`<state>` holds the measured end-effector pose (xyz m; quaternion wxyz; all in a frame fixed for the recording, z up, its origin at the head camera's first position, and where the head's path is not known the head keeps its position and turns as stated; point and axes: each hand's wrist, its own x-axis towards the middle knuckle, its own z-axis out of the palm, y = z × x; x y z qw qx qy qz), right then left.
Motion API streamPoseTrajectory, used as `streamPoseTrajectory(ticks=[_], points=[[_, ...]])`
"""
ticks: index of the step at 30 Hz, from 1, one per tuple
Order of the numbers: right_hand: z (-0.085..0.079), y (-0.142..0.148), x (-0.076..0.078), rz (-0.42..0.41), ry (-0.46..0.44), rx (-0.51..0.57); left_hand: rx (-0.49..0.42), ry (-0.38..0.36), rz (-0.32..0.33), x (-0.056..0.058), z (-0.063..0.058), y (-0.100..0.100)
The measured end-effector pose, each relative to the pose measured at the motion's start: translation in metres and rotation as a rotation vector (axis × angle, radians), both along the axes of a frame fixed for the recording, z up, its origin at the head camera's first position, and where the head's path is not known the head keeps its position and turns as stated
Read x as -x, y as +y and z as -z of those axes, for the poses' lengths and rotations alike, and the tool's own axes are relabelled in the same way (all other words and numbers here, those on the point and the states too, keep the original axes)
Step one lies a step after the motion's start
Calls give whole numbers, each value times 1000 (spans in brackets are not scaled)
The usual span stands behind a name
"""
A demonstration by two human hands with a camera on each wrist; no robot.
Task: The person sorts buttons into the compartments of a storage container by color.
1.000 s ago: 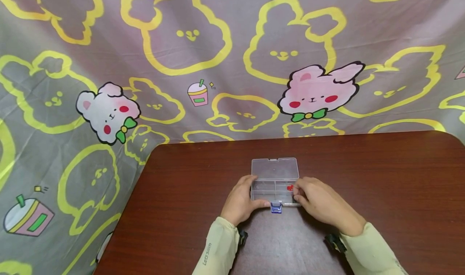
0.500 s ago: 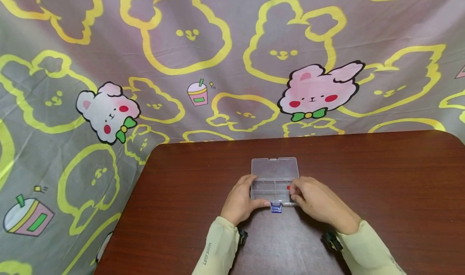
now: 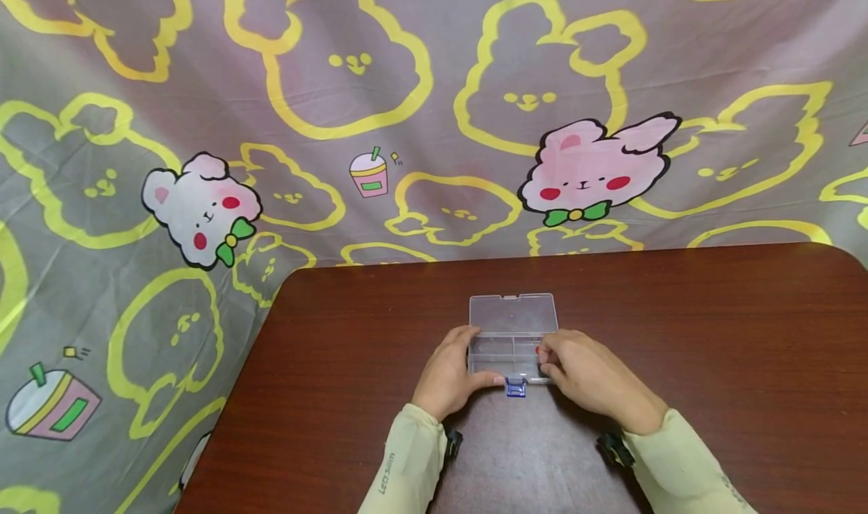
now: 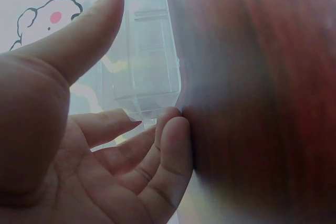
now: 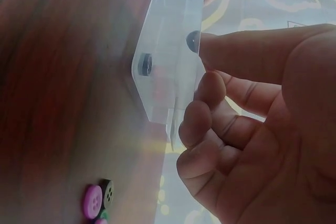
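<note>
A clear plastic compartment box stands on the table, its lid raised at the back and a blue latch at the front. My left hand grips its left side, thumb along the front edge and fingers at the left side. Over the right-hand compartments, my right hand pinches a black button at the thumb tip. Another black piece, apparently a button, shows through the box wall. A bit of red peeks out beside the right fingers, which hide most of that compartment.
In the right wrist view, a pink button, an olive button and a partly cut-off green one lie on the brown table. A patterned cloth hangs behind the table.
My right hand has shifted slightly left over the box, covering more of the red pieces. My left hand and the box stay where they were.
</note>
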<state>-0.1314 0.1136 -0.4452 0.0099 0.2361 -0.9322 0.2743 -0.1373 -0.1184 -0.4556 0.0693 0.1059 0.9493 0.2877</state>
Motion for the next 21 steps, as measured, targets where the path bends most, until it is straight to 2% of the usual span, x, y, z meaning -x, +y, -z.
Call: streamPoseTrajectory(ticks=[13,21], points=[[2,-2,1,-17,59,-5,-8,-10,0,-1,-2,0],[2,-1,0,-5,40,-12,-9,-14,-2,0,-2,0]])
